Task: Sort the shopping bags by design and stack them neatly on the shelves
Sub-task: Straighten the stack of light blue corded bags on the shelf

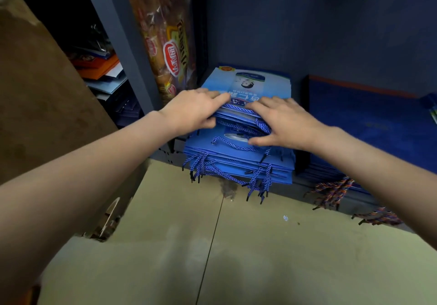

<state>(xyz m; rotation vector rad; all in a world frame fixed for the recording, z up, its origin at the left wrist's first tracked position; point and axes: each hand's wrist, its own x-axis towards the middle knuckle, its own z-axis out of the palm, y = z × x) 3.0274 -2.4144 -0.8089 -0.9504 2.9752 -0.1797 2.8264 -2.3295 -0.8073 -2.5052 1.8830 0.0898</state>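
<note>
Directly under both hands, light-blue bag stack (238, 153) runs lengthwise away from them, left hand (194, 113) and right hand (283, 122) gripping its top bags, equally near.

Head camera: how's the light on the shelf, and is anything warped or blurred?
Head view: dim overall; the light blue bag stack under the left hand and right hand is lit and sharp; the dark blue bags are murky; wide-angle bends the shelf post and stretches the forearms.
</note>
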